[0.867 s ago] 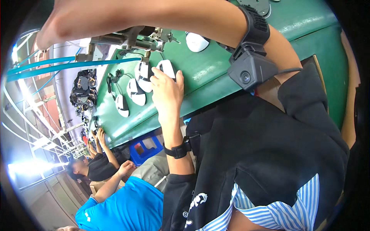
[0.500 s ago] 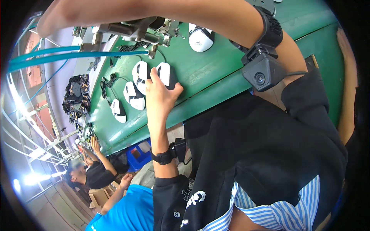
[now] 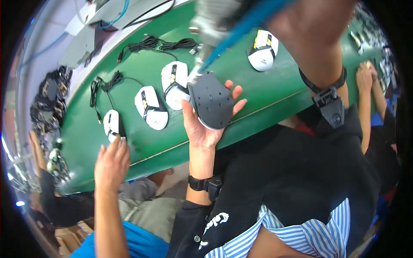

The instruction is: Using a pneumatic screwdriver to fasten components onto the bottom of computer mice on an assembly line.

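Observation:
My left hand (image 3: 204,129) holds a computer mouse (image 3: 211,103) upside down above the table edge. The mouse's flat dark base faces up, cradled by the palm with the thumb on one side and fingers on the other. A metal tool with a nozzle-like tip (image 3: 194,78) and a blue hose (image 3: 245,32) reaches down to the base's far left edge; whether the tip touches cannot be told. My right hand (image 3: 307,21) is raised at the upper right beside the tool, smeared by motion, its fingers hidden. A white-and-black mouse (image 3: 175,96) lies just left of my left hand.
Two more mice (image 3: 151,112) (image 3: 112,122) lie to the left; another person's hand (image 3: 112,161) is at the farther one. A mouse (image 3: 262,56) lies at the far right. Black coiled cables (image 3: 148,43) lie along the back of the green table (image 3: 206,43). Other people sit on both sides.
My left hand was over a mouse on the table; now it holds one overturned. My right hand and the tool have swung to the right. Another person's hand has come to the leftmost mouse.

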The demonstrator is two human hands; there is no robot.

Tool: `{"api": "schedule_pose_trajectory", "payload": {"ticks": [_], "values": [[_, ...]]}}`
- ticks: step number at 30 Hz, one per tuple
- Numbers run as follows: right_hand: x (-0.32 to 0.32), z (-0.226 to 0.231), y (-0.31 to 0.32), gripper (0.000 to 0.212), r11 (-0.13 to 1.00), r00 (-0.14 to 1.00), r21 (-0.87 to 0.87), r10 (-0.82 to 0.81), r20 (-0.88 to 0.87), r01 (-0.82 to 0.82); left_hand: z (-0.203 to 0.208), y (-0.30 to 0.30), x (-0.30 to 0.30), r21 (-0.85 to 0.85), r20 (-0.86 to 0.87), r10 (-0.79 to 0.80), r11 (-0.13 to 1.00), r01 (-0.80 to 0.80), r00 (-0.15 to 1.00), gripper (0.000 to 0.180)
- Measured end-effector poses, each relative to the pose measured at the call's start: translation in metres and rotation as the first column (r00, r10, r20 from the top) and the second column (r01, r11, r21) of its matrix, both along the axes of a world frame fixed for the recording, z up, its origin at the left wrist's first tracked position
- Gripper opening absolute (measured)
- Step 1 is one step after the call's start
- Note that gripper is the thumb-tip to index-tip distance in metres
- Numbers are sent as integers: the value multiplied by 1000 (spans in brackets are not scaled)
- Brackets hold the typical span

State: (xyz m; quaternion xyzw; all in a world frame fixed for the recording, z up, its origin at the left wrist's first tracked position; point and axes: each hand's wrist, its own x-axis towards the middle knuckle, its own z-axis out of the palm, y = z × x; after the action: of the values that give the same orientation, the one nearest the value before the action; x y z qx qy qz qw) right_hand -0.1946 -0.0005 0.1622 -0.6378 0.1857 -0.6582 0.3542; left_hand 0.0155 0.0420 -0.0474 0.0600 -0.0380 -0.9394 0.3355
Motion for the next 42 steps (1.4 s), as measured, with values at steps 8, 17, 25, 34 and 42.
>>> {"api": "schedule_pose_trajectory", "payload": {"ticks": [8, 17, 25, 34, 42], "values": [[0, -2, 11, 19, 960, 986, 224, 159, 49, -166, 10, -4, 3, 155, 11, 41, 987, -42, 999, 58], [1, -11, 20, 26, 921, 977, 330, 174, 123, -205, 3, -3, 7, 121, 52, 22, 992, -29, 998, 53], [24, -24, 26, 34, 880, 967, 401, 223, 123, -254, -3, -3, 15, 142, -40, 22, 990, -16, 999, 61], [19, -26, 18, 28, 945, 972, 227, 232, 36, -234, -7, -6, 16, 137, 29, 20, 990, -24, 999, 62], [26, -13, 22, 23, 907, 951, 305, 308, -11, -290, -3, -4, 21, -2, 45, 20, 1000, -20, 999, 64]]}}
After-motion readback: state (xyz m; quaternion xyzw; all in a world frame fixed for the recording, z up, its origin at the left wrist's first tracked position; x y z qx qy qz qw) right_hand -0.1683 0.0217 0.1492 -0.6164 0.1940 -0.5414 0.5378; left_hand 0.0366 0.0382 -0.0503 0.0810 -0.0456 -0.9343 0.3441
